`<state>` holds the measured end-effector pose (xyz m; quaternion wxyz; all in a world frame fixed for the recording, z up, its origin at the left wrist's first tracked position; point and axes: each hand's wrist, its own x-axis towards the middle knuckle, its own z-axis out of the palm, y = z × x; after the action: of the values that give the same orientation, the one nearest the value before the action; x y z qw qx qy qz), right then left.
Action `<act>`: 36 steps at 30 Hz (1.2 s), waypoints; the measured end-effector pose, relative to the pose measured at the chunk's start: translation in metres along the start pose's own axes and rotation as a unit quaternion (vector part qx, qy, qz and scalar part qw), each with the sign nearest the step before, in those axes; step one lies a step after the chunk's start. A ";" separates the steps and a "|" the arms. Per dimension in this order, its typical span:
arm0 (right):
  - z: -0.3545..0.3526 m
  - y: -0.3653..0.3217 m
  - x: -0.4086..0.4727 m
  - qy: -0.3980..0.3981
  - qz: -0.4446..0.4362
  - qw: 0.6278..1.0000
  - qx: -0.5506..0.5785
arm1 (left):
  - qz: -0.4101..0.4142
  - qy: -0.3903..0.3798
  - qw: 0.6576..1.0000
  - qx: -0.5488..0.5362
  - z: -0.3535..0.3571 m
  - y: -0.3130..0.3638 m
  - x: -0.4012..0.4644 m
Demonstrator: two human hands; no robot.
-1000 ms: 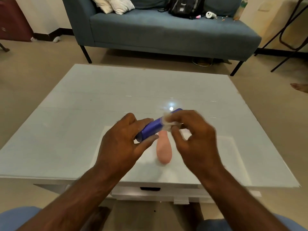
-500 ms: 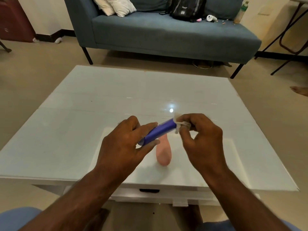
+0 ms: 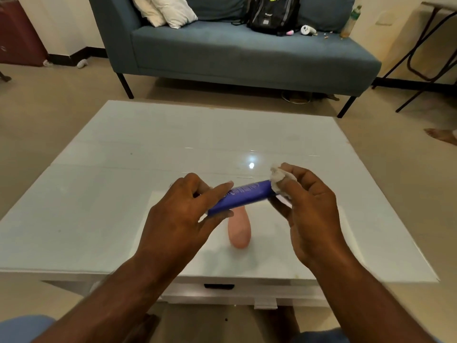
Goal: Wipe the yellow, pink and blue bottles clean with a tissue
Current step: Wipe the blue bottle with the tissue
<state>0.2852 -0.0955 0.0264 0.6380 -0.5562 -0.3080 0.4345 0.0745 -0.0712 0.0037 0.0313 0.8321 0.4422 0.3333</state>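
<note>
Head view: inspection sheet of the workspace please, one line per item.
Surface: white glossy table, glare spot mid-top.
Job's things: blue bottle held in the air, roughly level; tissue wrapped on its right end; pink bottle lying on the table below; yellow bottle not seen.
Clutter: nothing seen on the table.
Grippers: left hand grips the blue bottle's left end; right hand pinches the tissue.
Cables: nothing seen.
Surroundings: blue sofa with pillows, black bag, a bottle; folding frame at right.
</note>
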 end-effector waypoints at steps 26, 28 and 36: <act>0.021 0.031 -0.030 -0.109 -0.398 0.826 -0.384 | -0.357 -0.021 0.745 -0.564 -0.003 0.016 0.010; 0.021 0.029 -0.026 -0.101 -0.384 0.834 -0.384 | -0.357 -0.014 0.750 -0.557 -0.003 0.015 0.009; 0.005 0.014 -0.014 -0.039 -0.337 0.860 -0.381 | -0.258 -0.047 0.854 -0.449 -0.008 0.021 0.007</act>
<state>0.2716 -0.1057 0.0152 0.4710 -0.6011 -0.6426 0.0631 0.0876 -0.0807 0.0204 0.5077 0.5983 0.4410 0.4358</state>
